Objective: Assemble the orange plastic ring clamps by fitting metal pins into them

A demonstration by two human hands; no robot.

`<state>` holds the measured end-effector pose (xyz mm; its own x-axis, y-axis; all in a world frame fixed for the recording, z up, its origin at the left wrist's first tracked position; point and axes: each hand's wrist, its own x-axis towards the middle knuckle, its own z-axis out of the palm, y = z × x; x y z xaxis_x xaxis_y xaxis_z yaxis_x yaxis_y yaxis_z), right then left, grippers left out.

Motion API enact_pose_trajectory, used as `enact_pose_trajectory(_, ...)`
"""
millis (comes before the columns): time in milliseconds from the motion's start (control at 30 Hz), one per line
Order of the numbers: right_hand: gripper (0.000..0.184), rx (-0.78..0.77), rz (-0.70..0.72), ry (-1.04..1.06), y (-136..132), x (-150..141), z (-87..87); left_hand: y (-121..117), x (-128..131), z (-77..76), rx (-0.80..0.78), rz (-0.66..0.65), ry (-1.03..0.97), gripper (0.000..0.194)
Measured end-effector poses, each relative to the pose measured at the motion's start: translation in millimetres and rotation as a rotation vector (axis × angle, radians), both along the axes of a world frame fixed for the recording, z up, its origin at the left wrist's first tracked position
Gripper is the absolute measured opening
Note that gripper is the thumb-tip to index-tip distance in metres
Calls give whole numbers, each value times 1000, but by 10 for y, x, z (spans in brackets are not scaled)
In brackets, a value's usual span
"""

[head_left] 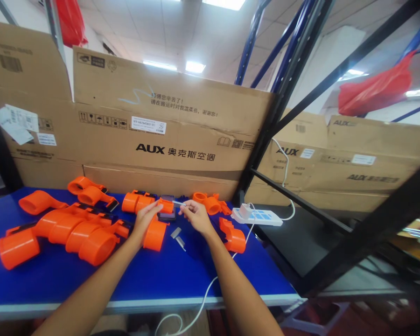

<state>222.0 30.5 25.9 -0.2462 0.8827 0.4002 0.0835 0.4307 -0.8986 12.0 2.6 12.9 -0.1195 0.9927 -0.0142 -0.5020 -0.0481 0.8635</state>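
My left hand point(146, 217) is closed on an orange plastic part point(156, 228) over the blue table point(168, 275). To its right, my right hand point(194, 215) pinches a small silver metal strip point(178, 203) and holds its tip against the top of that orange part. A dark phone point(168, 213) lies on the table just behind the two hands. Two more small metal pieces point(177, 236) rest on the table below my right hand.
Several orange plastic parts point(70, 228) crowd the table's left half, others lie at the back point(210, 203) and right point(233, 235). A white power strip point(257, 216) with its cable sits at the right edge. Cardboard boxes point(154, 135) wall the back; a black shelf frame point(301, 200) stands to the right.
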Motion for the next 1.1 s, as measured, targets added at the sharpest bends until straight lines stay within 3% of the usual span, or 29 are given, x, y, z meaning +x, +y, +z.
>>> enact_pose_trajectory(133,33,-8,21,-18,-16,-21,-13,28,0,-22,-40,-14,77,66)
enact_pose_trajectory(267,34,-37,37,0,4,-68,-57,-19,34,-25,22,-35,84,65)
enact_pose_trajectory(400,37,-41,-17,68,38,-80,-65,-79,47,-13,107,33,50,63)
enact_pose_trajectory(567,39,-18,-85,95,33,-30,-5,-113,36,31,81,105,2,61)
enact_pose_trajectory(867,41,-15,-50,85,-7,-27,11,-175,71,61,95,74,-60,52)
enact_pose_trajectory(1100,39,16,36,29,-23,-41,-12,-115,68,-5,165,67,93,54)
